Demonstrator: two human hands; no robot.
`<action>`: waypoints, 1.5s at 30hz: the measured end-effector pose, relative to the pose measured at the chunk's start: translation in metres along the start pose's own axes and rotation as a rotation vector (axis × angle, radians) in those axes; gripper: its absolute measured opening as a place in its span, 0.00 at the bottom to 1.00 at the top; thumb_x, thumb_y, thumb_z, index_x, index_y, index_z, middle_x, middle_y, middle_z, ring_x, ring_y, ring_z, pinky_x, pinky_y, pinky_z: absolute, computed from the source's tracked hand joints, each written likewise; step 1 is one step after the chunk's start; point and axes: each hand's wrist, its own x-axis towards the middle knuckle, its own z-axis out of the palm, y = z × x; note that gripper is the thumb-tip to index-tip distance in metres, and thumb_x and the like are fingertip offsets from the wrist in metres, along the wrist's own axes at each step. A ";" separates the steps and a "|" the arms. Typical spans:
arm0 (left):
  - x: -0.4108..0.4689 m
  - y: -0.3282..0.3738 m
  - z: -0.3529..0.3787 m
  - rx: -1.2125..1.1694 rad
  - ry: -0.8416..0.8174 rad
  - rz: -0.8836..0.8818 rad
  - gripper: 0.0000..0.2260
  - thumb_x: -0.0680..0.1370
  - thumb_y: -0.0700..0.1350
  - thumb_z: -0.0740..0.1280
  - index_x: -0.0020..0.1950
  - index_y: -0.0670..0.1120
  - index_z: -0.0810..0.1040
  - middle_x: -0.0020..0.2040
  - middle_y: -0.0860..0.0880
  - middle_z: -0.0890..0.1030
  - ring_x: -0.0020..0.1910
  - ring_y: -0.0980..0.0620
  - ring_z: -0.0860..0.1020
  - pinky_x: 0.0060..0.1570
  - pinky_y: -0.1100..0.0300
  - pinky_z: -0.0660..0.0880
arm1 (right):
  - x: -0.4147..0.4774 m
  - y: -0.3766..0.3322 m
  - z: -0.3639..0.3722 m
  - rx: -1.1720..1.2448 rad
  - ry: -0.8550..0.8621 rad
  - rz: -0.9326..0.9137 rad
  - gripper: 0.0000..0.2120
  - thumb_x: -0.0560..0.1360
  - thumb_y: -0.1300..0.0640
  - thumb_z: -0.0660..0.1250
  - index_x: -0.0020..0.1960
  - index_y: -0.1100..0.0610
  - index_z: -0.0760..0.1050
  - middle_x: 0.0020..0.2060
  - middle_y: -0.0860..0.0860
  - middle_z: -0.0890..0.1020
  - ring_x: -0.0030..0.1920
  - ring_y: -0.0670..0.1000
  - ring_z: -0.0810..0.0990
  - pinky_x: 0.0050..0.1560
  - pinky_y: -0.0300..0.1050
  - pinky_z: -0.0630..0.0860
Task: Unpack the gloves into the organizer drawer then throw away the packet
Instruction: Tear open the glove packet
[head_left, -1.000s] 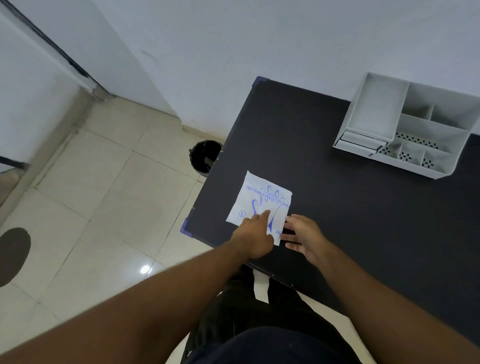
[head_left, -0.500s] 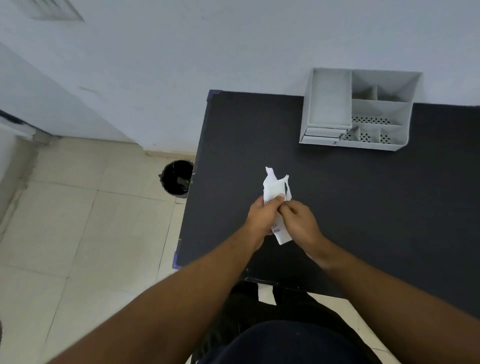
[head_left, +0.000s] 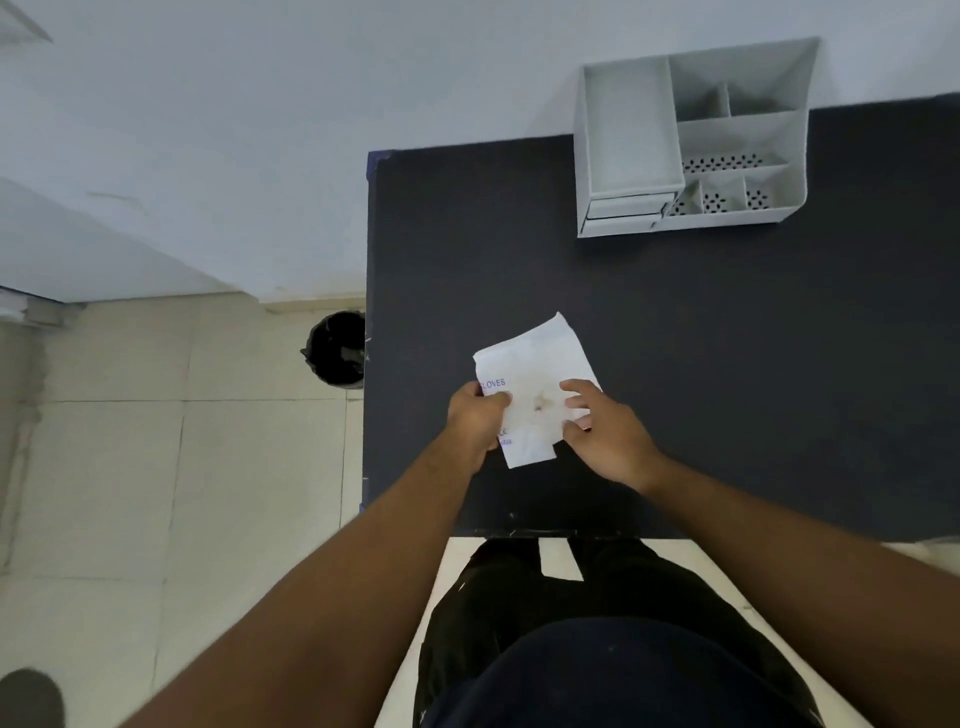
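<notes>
A white paper glove packet (head_left: 535, 374) with blue print is held flat just above the black table (head_left: 675, 338). My left hand (head_left: 475, 415) pinches its left edge. On the packet's right edge rests my right hand (head_left: 605, 434), thumb and fingers gripping it. No gloves show outside the packet. The grey organizer (head_left: 691, 140) stands at the table's far edge against the wall, with two shut drawers (head_left: 623, 215) at its lower left.
A small bin with a black liner (head_left: 336, 349) stands on the tiled floor just left of the table. The white wall runs behind the table. My dark trousers show below the table's near edge.
The packet was lifted off the table, bunched upright between both hands, and is now spread flat between them. The camera has swung right, so the organizer sits more centred.
</notes>
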 end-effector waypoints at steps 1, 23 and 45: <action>0.001 -0.002 -0.007 0.075 0.024 0.021 0.11 0.81 0.39 0.66 0.64 0.45 0.77 0.58 0.46 0.84 0.49 0.46 0.83 0.35 0.54 0.80 | 0.002 0.000 0.004 -0.041 0.009 -0.012 0.26 0.79 0.55 0.65 0.75 0.46 0.64 0.67 0.49 0.76 0.60 0.51 0.78 0.61 0.45 0.76; 0.002 -0.024 0.001 1.444 0.016 0.666 0.34 0.83 0.57 0.64 0.83 0.51 0.51 0.84 0.47 0.45 0.83 0.46 0.45 0.75 0.43 0.61 | 0.040 -0.016 0.025 -0.533 0.209 -0.187 0.12 0.81 0.50 0.64 0.58 0.53 0.83 0.54 0.55 0.81 0.53 0.56 0.80 0.54 0.49 0.79; 0.007 -0.027 0.001 1.340 0.051 0.667 0.33 0.81 0.55 0.67 0.82 0.51 0.55 0.84 0.50 0.49 0.82 0.48 0.48 0.71 0.44 0.68 | 0.032 -0.011 0.025 -0.507 0.126 -0.231 0.14 0.82 0.50 0.57 0.55 0.56 0.78 0.52 0.53 0.81 0.52 0.56 0.78 0.52 0.56 0.78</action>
